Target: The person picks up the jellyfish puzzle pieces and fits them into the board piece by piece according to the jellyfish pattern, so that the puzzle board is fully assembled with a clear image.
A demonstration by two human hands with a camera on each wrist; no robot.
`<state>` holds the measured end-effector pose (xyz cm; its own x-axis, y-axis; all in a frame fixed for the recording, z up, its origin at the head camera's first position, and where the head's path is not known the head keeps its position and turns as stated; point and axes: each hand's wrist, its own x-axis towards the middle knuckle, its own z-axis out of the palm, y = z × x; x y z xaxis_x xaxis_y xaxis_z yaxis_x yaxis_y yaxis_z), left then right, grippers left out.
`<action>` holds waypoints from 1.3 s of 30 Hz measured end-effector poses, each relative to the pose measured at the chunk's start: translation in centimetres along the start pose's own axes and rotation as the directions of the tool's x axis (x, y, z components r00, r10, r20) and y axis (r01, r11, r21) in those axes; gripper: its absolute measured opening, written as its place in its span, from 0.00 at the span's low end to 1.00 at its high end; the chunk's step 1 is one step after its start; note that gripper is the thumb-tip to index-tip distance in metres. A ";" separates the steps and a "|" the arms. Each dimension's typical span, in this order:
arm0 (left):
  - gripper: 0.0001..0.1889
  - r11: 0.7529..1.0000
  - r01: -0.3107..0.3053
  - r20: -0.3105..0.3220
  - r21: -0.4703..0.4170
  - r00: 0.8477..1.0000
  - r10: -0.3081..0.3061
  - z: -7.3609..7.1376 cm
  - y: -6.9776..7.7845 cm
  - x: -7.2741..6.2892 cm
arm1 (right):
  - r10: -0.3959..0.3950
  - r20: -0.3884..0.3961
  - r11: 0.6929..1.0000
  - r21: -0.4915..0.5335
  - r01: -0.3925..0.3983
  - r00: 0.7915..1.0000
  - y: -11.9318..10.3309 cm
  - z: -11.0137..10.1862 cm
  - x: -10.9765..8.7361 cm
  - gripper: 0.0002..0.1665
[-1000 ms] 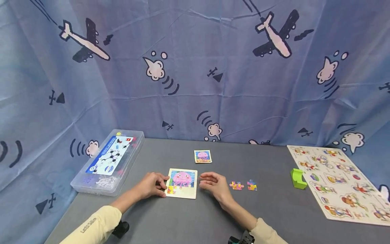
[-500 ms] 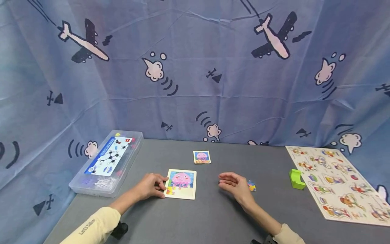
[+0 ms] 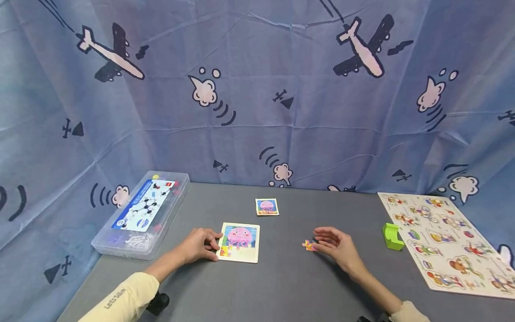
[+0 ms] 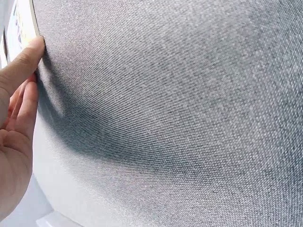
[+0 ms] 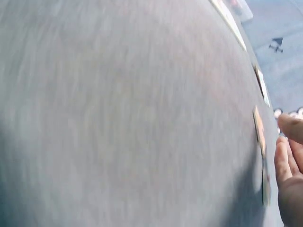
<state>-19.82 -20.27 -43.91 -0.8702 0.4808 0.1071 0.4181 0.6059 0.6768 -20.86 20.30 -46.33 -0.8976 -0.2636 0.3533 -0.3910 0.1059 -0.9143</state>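
A square jigsaw board [image 3: 246, 256] with a pink jellyfish picture lies on the grey table. Its bottom row holds yellow-orange pieces at the left and bare pale wood at the right. My left hand [image 3: 200, 244] holds the board's left edge; in the left wrist view the thumb [image 4: 34, 47] lies on that edge. Off to the right, my right hand [image 3: 339, 250] hovers with loosely bent fingers. Just left of its fingertips lies a pink-and-yellow jigsaw piece [image 3: 309, 245]. The right wrist view shows a second jigsaw piece [image 5: 266, 187] on the table beside the hand; the hand hides it from the head view.
A small jellyfish picture card [image 3: 267, 207] lies behind the board. A clear plastic case [image 3: 169, 219] with a molecule label stands at the left. On the right are a green block [image 3: 392, 237] and a large wooden picture puzzle [image 3: 434, 264]. A blue patterned curtain [image 3: 249, 112] hangs behind.
My right hand has moved right, from beside the jellyfish board to over the loose pieces, uncovering the pink-and-yellow piece and covering the other. My left hand has stayed at the board's edge.
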 end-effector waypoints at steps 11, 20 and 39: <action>0.10 1.000 0.001 0.007 0.019 1.000 -0.001 -0.2 0.2 0.0 | 0.181 0.067 0.955 -0.248 -0.160 0.981 0.0 -1.3 0.9 0.27; 0.10 0.998 0.009 0.001 0.059 1.000 -0.009 -0.2 0.6 0.3 | 0.217 0.131 0.907 -0.393 -0.150 0.967 -0.5 -1.1 1.5 0.24; 0.10 0.999 0.006 0.001 0.045 1.000 -0.006 0.1 0.1 0.2 | 0.136 0.114 0.906 -0.416 -0.077 0.984 -0.2 -0.7 1.5 0.19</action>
<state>-19.90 -20.07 -43.95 -0.8723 0.4782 0.1023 0.4246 0.6367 0.6437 -22.32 20.51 -45.50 -0.9135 -0.3541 0.2005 -0.3694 0.5152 -0.7734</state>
